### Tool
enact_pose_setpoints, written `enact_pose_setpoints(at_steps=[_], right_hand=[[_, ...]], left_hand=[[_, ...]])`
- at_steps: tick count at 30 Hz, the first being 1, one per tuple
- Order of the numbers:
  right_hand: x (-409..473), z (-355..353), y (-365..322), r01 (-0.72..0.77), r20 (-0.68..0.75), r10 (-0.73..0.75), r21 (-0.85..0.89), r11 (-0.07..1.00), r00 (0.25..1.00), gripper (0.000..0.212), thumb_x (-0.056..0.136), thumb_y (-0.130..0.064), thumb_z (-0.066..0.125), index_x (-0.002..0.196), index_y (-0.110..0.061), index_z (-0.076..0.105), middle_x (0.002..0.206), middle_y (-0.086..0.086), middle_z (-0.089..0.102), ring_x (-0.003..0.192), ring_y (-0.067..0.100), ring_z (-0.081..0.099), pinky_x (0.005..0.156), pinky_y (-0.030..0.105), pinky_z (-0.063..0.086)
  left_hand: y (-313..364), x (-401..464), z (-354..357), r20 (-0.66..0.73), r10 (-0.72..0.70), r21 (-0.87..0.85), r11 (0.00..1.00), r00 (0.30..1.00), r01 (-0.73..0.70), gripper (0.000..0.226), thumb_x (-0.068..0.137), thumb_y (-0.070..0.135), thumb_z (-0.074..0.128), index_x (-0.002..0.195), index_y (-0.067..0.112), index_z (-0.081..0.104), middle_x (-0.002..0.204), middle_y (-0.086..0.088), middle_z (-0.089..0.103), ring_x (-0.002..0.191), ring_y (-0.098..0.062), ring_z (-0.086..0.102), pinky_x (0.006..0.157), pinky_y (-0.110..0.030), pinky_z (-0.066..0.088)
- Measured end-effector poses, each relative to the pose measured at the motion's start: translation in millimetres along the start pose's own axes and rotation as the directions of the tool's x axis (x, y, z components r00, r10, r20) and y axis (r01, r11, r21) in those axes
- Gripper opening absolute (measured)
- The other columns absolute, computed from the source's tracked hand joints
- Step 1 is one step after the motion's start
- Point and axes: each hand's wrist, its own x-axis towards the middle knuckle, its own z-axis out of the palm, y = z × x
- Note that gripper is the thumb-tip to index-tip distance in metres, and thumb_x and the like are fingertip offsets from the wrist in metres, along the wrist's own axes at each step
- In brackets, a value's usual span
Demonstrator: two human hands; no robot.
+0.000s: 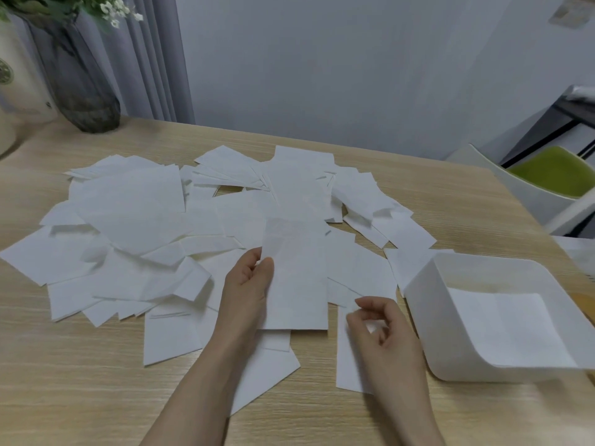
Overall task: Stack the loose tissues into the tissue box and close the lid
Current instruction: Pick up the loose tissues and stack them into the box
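Head view: the left hand [249,284] pinches 1 folded tissue [294,275] by its left edge, lifted over the loose tissues [135,214] spread across the table [64,381]. The right hand [383,329] hovers with fingers loosely curled, holding nothing, beside the open box [428,304], which holds a tissue.

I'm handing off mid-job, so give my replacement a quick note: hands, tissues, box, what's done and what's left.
Left hand: grip on a folded tissue, lifted over the pile.
Right hand: fingers loosely curled, holding nothing, just above a tissue on the table.
Tissue box: open, at the right, a few tissues flat inside.
Loose tissues: most are scattered across the table.
Left: stack the rest in, close the lid; no lid is clearly in view.
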Motion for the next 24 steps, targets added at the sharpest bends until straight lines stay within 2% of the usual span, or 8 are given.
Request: enact_pose_setpoints(at_steps=[3, 5, 7, 10, 14, 17, 21, 24], right_hand=[[-10.8, -11.5, 3.5, 0.015, -0.024, -0.021, -0.225, 0.974, 1.0, 0.028, 0.086, -0.032, 0.066, 0.107, -0.041, 0.05, 0.112, -0.024, 0.053, 0.076, 0.001, 0.05, 0.07, 0.03, 0.043], [-16.3, -17.5, 2.9, 0.022, 0.013, -0.019, -0.384, 0.923, 1.0, 0.041, 0.089, -0.04, 0.061, 0.124, -0.04, 0.041, 0.128, -0.025, 0.04, 0.09, 0.001, 0.048, 0.071, 0.028, 0.038], [-18.7, -22.0, 2.2, 0.009, 0.041, 0.014, -0.508, 0.862, 0.999, 0.055, 0.09, -0.047, 0.055, 0.138, -0.036, 0.029, 0.137, -0.019, 0.03, 0.1, 0.007, 0.052, 0.071, 0.028, 0.035], [-19.4, -23.8, 1.1, -0.007, 0.048, 0.041, -0.564, 0.825, 0.998, 0.063, 0.091, -0.053, 0.051, 0.143, -0.033, 0.021, 0.141, -0.014, 0.025, 0.108, 0.015, 0.056, 0.071, 0.028, 0.035], [-17.0, -23.1, 2.9, 0.002, 0.048, 0.027, -0.526, 0.851, 0.998, 0.061, 0.09, -0.05, 0.054, 0.141, -0.033, 0.026, 0.135, -0.013, 0.03, 0.108, 0.015, 0.055, 0.074, 0.03, 0.041], [-14.3, -21.2, 5.1, 0.015, 0.049, 0.009, -0.467, 0.884, 0.999, 0.056, 0.09, -0.044, 0.058, 0.138, -0.035, 0.032, 0.122, -0.019, 0.037, 0.1, 0.004, 0.047, 0.075, 0.028, 0.039], [-11.1, -16.1, 10.1, 0.035, 0.027, -0.027, -0.398, 0.917, 0.999, 0.041, 0.089, -0.031, 0.061, 0.126, -0.038, 0.045, 0.091, -0.019, 0.051, 0.083, -0.007, 0.05, 0.061, 0.018, 0.036], [-11.5, -13.8, 12.0, 0.047, 0.025, -0.04, -0.36, 0.932, 0.999, 0.035, 0.088, -0.027, 0.063, 0.119, -0.039, 0.051, 0.083, -0.017, 0.054, 0.08, -0.005, 0.052, 0.06, 0.016, 0.036]], left_hand=[[-0.6, -0.3, -0.7, 0.002, -0.001, 0.016, 1.0, 1.0, 0.001, 0.024, 0.101, 0.011, 0.046, 0.105, 0.021, 0.068, 0.094, 0.001, 0.076, 0.087, -0.018, 0.072, 0.078, -0.036, 0.056], [-0.6, -1.0, -1.5, 0.009, -0.006, 0.018, 1.0, 1.0, 0.006, 0.023, 0.101, 0.011, 0.047, 0.105, 0.022, 0.068, 0.093, 0.002, 0.077, 0.084, -0.016, 0.072, 0.072, -0.032, 0.054], [-0.1, -2.1, -1.6, 0.016, -0.007, 0.03, 1.0, 1.0, 0.007, 0.023, 0.101, 0.011, 0.048, 0.105, 0.021, 0.068, 0.091, 0.003, 0.077, 0.082, -0.014, 0.072, 0.068, -0.029, 0.053], [0.6, -3.3, -0.8, 0.02, 0.001, 0.051, 0.999, 1.0, -0.002, 0.024, 0.1, 0.011, 0.048, 0.103, 0.022, 0.069, 0.09, 0.003, 0.077, 0.08, -0.014, 0.072, 0.07, -0.03, 0.053], [-0.3, -2.4, -1.2, 0.013, -0.003, 0.064, 0.998, 1.0, 0.002, 0.023, 0.1, 0.012, 0.049, 0.105, 0.023, 0.068, 0.095, 0.001, 0.076, 0.086, -0.017, 0.072, 0.077, -0.037, 0.054], [-1.3, -1.7, -2.0, 0.009, -0.016, 0.062, 0.998, 1.0, 0.015, 0.022, 0.1, 0.013, 0.049, 0.106, 0.022, 0.068, 0.097, 0.0, 0.076, 0.089, -0.02, 0.072, 0.081, -0.039, 0.054], [-1.3, -1.2, -1.6, 0.001, -0.012, 0.058, 0.998, 1.0, 0.012, 0.023, 0.1, 0.011, 0.049, 0.102, 0.022, 0.069, 0.094, -0.001, 0.077, 0.086, -0.018, 0.072, 0.081, -0.038, 0.054], [-1.0, -2.1, -1.7, 0.001, -0.004, 0.047, 0.999, 1.0, 0.004, 0.022, 0.1, 0.01, 0.049, 0.102, 0.021, 0.068, 0.092, 0.001, 0.077, 0.082, -0.015, 0.072, 0.076, -0.035, 0.052]])
